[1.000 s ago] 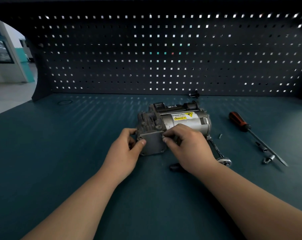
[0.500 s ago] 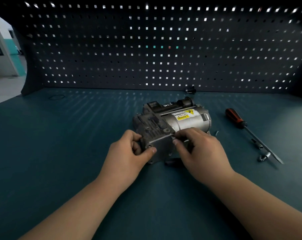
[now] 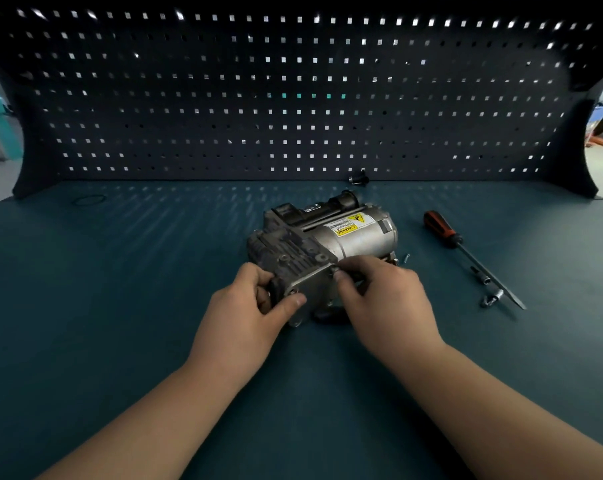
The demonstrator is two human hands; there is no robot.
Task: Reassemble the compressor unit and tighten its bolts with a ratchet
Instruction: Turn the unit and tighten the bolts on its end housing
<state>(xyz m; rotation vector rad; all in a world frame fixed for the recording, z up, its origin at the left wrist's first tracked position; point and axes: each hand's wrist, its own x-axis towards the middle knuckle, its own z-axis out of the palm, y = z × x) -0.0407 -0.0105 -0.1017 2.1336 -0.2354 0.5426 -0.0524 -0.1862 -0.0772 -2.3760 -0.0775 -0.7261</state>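
The compressor unit [image 3: 322,240], a grey metal body with a silver cylinder and a yellow warning label, lies in the middle of the teal bench. My left hand [image 3: 248,313] grips its near left end, thumb on the flat end cover [image 3: 310,292]. My right hand [image 3: 379,299] pinches a small bolt [image 3: 335,270] at the cover's upper right corner. The ratchet is hidden behind my right hand.
A screwdriver [image 3: 466,251] with a red and black handle lies to the right, with small sockets [image 3: 490,299] beside its shaft. A loose bolt [image 3: 406,258] sits by the cylinder. A small black part [image 3: 358,180] rests by the pegboard [image 3: 293,98]. A rubber ring [image 3: 89,199] lies far left.
The compressor's near end has turned and tilted a little under my hands. My right hand stayed pinched at the cover's corner and now hides the ratchet. The view has shifted lower.
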